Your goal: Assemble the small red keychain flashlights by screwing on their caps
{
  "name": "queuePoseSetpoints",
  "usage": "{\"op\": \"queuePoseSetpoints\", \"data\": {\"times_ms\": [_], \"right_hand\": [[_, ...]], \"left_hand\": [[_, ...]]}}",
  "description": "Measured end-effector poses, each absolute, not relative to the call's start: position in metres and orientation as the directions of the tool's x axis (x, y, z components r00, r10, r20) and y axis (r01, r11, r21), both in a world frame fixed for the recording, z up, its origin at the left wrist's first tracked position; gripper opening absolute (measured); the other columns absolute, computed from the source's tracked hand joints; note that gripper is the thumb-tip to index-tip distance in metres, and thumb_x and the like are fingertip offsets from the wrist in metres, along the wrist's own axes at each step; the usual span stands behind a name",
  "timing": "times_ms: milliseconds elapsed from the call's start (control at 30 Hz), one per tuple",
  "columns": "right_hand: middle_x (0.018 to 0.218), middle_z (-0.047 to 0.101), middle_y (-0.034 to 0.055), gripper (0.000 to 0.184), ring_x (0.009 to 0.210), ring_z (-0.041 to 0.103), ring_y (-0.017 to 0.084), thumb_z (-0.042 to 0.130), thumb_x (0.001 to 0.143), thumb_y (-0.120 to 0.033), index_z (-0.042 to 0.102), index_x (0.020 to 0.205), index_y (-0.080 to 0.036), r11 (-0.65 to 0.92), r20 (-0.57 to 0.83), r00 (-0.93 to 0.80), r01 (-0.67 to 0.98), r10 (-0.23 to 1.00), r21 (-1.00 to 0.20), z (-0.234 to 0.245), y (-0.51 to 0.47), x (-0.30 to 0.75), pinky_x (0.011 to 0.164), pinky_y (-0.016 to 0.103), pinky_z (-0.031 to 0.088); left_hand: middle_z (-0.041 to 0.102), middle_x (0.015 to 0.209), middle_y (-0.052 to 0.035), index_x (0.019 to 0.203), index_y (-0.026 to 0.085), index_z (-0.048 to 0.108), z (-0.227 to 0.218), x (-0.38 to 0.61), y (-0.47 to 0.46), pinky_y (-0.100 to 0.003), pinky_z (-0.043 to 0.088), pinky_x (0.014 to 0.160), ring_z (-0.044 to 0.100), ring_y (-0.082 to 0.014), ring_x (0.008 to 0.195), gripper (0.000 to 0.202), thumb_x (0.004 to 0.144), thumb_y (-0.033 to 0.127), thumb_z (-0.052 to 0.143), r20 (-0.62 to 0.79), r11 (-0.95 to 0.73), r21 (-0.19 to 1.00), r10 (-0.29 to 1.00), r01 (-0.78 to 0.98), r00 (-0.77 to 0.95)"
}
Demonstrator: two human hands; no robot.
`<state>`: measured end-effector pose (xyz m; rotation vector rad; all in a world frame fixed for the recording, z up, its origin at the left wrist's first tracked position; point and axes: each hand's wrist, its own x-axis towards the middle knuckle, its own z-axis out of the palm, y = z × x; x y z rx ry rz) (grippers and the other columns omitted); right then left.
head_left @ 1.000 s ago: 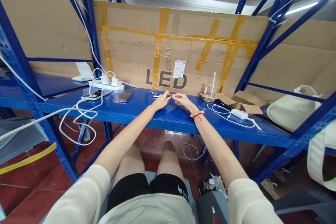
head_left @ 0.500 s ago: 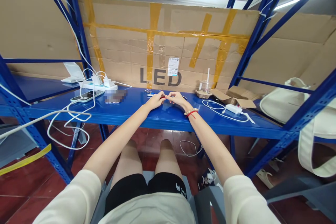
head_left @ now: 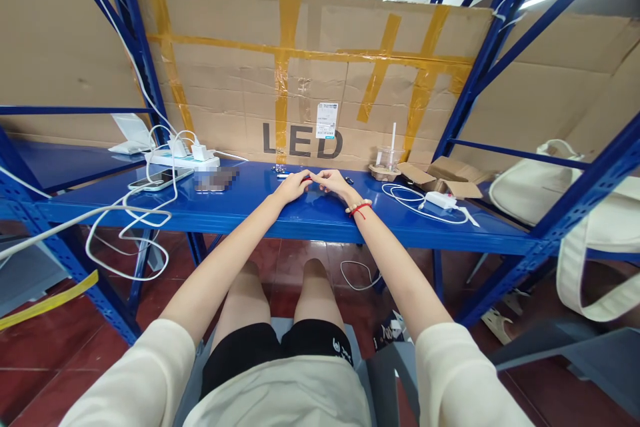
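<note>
Seated person, both arms stretched straight forward, forearms resting toward the front edge of blue shelf (head_left: pixel 250 210). Left hand (head_left: pixel 291 187) lay palm down, fingers drawn together at the tips. Right hand (head_left: pixel 334 181) lay opposite, fingers curled inward; beaded bracelet with red cord (head_left: pixel 358 207) on that wrist.

The 2 hands met fingertip to fingertip at mid-shelf. Small red piece (head_left: pixel 306 178) sat pinched between them, both grips closed tight on it; too small to say what it was. Thin pale pen-like item (head_left: pixel 283 175) lay on the shelf just left of the left hand.

Containers: 1 clear plastic cup (head_left: pixel 389 159) with straw stood upright in a brown paper tray (head_left: pixel 380 175), right of the hands; its contents could not be made out. Open cardboard box (head_left: pixel 447 177) just beyond, inside hidden. White charger (head_left: pixel 440 200) with coiled cable in front of box. Cream bag (head_left: pixel 530 183) farther right.
</note>
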<state>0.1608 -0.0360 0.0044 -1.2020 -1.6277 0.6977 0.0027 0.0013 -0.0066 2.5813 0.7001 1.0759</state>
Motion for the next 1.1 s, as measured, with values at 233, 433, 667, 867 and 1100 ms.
{"op": "queuePoseSetpoints", "data": {"times_ms": [233,433,667,867,1100], "right_hand": [[0.044,0.046,-0.0046,0.044,0.039,0.04,0.004,0.06,0.064,-0.06,0.06,0.065,-0.015,0.34,0.355,-0.018,0.342,0.935,-0.876,0.006,-0.032,0.162,0.037,0.014,0.031],[0.043,0.048,-0.0037,0.041,0.039,0.04,0.004,0.068,0.058,-0.055,0.059,0.057,-0.015,0.323,0.355,0.04,0.329,0.934,-0.887,0.004,-0.029,0.164,0.035,0.015,0.03],[0.066,0.062,-0.0001,0.036,0.046,0.045,0.004,0.073,0.055,-0.045,0.067,0.078,-0.017,0.322,0.339,0.005,0.302,0.941,-0.897,0.005,-0.033,0.162,0.037,0.014,0.033],[0.071,0.064,0.0015,0.035,0.045,0.047,0.004,0.073,0.057,-0.042,0.068,0.082,-0.018,0.298,0.312,0.002,0.295,0.95,-0.908,0.005,-0.033,0.162,0.036,0.014,0.035],[0.067,0.064,0.0018,0.033,0.044,0.047,0.004,0.074,0.057,-0.039,0.071,0.08,-0.017,0.295,0.303,-0.016,0.293,0.953,-0.91,0.006,-0.033,0.162,0.035,0.013,0.034]], "left_hand": [[0.055,0.059,0.0013,0.093,0.019,0.052,-0.007,0.005,0.003,-0.027,0.042,0.067,0.056,-0.016,0.061,0.016,0.085,0.024,0.039,0.602,-0.826,0.434,0.563,0.359,0.566],[0.054,0.056,0.002,0.09,0.019,0.053,-0.007,0.005,0.003,-0.027,0.043,0.065,0.055,-0.0155,0.058,0.016,0.086,0.026,0.038,0.584,-0.805,0.453,0.592,0.383,0.555],[0.055,0.057,0.0017,0.09,0.019,0.052,-0.007,0.004,0.001,-0.027,0.042,0.065,0.056,-0.0162,0.06,0.016,0.086,0.026,0.038,0.565,-0.783,0.468,0.621,0.409,0.543],[0.056,0.058,0.0018,0.09,0.02,0.052,-0.005,0.003,-0.003,-0.027,0.042,0.065,0.056,-0.0161,0.062,0.018,0.087,0.027,0.036,0.557,-0.776,0.46,0.63,0.43,0.541],[0.055,0.058,0.0021,0.09,0.021,0.051,-0.003,0.001,-0.007,-0.026,0.042,0.063,0.057,-0.0163,0.062,0.016,0.087,0.027,0.036,0.552,-0.775,0.428,0.631,0.465,0.545]]}}
